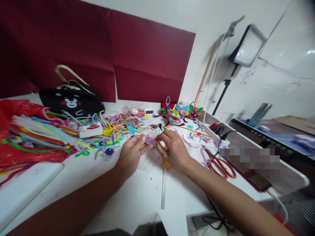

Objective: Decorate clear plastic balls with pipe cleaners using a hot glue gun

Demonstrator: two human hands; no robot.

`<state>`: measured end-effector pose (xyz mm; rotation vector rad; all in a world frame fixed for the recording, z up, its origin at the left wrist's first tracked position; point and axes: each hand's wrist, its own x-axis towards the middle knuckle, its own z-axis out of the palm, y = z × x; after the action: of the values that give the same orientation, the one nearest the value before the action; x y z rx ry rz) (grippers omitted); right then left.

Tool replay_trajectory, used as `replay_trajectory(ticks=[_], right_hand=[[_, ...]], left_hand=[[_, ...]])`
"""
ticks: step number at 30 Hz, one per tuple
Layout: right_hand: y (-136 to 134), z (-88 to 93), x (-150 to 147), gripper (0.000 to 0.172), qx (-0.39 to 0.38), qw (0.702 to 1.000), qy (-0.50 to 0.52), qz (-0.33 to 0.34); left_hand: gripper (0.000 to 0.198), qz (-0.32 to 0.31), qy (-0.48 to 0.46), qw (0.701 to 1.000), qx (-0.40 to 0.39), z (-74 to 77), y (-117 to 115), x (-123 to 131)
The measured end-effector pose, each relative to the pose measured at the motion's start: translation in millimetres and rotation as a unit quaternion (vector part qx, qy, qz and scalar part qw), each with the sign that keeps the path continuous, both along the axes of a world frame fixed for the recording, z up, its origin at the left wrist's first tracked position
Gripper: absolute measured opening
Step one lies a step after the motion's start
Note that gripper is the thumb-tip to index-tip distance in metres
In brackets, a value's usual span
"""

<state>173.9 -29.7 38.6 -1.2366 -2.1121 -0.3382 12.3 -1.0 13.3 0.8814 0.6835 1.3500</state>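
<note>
In the middle of the head view, a purple pipe cleaner (149, 141) spans the gap between my two hands. My left hand (131, 152) pinches one end of it between thumb and fingers. The other end is pinched in the fingertips of my right hand (173, 149), whose back faces me. Just below the right hand lies a small yellow piece (166, 164), with a pale translucent stick (163, 190) running from it towards me. A heap of coloured pipe cleaners (115, 126) is nearest to my left hand. Beyond the right hand sit several bright fuzzy animal-head ornaments (174, 117).
On the left, a red plastic bag (14, 131) holds more pipe cleaners. A black bag (71, 101) and a small digital clock (149, 112) stand behind. Orange-handled scissors (220, 166) and a charging phone (248, 172) lie right. A lamp (248, 46) stands beyond.
</note>
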Motion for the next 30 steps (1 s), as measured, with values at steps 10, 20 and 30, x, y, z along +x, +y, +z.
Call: replay_trajectory(ticks=[10, 20, 30], right_hand=[[11, -7.5, -8, 0.018, 0.030, 0.999, -0.015, -0.014], [11, -5.9, -11, 0.017, 0.015, 1.000, 0.012, -0.018], [13, -6.0, -13, 0.012, -0.031, 0.994, 0.101, -0.004]], left_hand=[[0.025, -0.014, -0.002, 1.000, 0.017, -0.3, -2, 2], [0.027, -0.017, 0.003, 1.000, 0.023, 1.3, -5, 2], [0.024, -0.015, 0.007, 1.000, 0.026, -1.2, -3, 3]])
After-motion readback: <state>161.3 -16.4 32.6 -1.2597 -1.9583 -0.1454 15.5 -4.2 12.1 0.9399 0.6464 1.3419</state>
